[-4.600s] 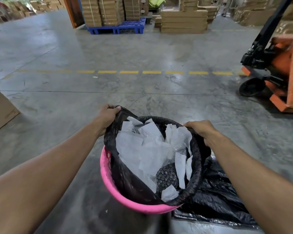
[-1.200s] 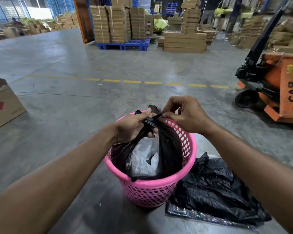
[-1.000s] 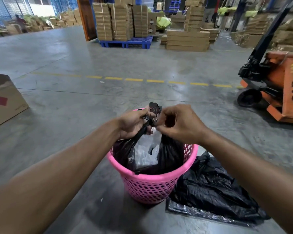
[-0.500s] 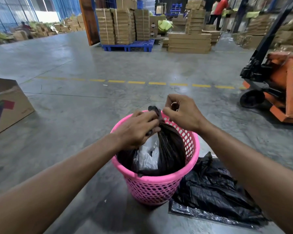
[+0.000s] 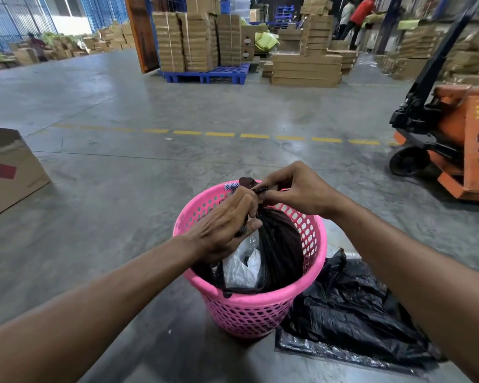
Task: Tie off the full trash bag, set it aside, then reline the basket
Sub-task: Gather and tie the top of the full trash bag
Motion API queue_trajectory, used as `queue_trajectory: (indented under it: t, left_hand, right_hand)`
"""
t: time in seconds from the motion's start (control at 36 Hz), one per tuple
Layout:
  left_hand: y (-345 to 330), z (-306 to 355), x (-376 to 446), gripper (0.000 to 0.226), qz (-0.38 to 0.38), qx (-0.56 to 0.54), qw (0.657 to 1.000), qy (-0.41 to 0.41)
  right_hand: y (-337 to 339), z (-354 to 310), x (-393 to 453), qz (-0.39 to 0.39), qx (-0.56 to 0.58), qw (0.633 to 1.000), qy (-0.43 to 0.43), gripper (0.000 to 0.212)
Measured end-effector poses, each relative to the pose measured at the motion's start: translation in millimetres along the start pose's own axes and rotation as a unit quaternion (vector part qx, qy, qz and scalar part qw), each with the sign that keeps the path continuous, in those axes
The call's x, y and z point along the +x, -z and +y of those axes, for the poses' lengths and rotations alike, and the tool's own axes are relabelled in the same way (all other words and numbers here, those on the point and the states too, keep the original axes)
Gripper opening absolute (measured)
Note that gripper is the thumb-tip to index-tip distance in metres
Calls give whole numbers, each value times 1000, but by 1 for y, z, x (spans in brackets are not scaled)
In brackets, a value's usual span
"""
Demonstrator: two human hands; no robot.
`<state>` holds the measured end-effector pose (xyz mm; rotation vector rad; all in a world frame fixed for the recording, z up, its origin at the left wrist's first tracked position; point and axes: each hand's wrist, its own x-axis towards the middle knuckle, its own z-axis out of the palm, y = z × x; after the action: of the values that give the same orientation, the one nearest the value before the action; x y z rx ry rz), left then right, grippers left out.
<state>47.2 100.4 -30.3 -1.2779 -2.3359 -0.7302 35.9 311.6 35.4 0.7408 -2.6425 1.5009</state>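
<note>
Head view: trash bag [image 5: 281,244] between hands [image 5: 260,205].

Both hands [image 5: 260,205] on bag neck [image 5: 256,193]

An orange pallet truck [image 5: 454,145] stands right of the dashed yellow line [image 5: 221,134]. Beyond the line, stacked cartons [image 5: 197,41] sit on a blue pallet [image 5: 208,76]. A cardboard box [image 5: 9,170] lies at its left end.
</note>
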Motion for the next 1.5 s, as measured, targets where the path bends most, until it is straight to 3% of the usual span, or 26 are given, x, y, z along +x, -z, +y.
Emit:
queue_trajectory:
  t: [0.14, 0.22, 0.28, 0.36, 0.47, 0.58, 0.69, 0.83, 0.94, 1.08, 1.17, 1.22, 1.28, 1.36, 1.44, 1.5]
  left_hand:
    - [-6, 10, 4, 15, 30, -91, 993, 70]
    - [-7, 8, 8, 11, 85, -112, 979, 147]
    - [1, 0, 9, 12, 115, -83, 973, 180]
    - [11, -17, 2, 24, 65, 69, 982, 161]
    - [13, -24, -7, 34, -8, 226, 962, 153]
    - [16, -28, -16, 42, -71, 328, 933, 133]
    - [15, -32, -31, 46, -187, 348, 899, 190]
    - [22, -31, -34, 51, -297, 344, 854, 252]
    - [28, -35, -32, 54, -354, 355, 820, 276]
    - [36, -38, -31, 52, -393, 358, 805, 264]
    - [42, -42, -32, 43, -356, 256, 856, 274]
    - [47, -44, -32, 38, -265, 92, 913, 296]
    - [49, -42, -29, 40, -160, -116, 933, 303]
    - [37, -34, -18, 45, -79, -276, 901, 325]
    - [13, -26, -3, 51, -10, -461, 801, 381]
    - [3, -22, 6, 41, 47, -515, 753, 407]
  right_hand:
    - [-7, 14, -5, 19, 183, 980, -82, 13]
    - [-13, 21, -4, 50, 273, 946, -165, 14]
    - [-14, 23, -4, 61, 314, 924, -208, 18]
    - [-13, 23, -4, 56, 321, 917, -230, 19]
    - [-10, 24, 1, 65, 248, 935, -246, 22]
    - [-3, 38, 0, 110, 142, 930, -321, 18]
    - [1, 52, -6, 141, -28, 919, -366, 17]
    - [-7, 49, -5, 161, -292, 891, -308, 17]
    - [-4, 54, -2, 166, -279, 882, -341, 18]
    - [11, 64, -2, 170, -244, 882, -366, 21]
    - [12, 67, -7, 156, -238, 896, -340, 21]
    - [16, 72, -11, 146, -220, 908, -326, 18]
    - [19, 76, -13, 149, -195, 915, -320, 14]
    - [23, 80, -13, 163, -158, 923, -311, 13]
    - [30, 73, -9, 166, -109, 940, -276, 14]
    - [36, 61, -7, 155, -65, 960, -225, 11]
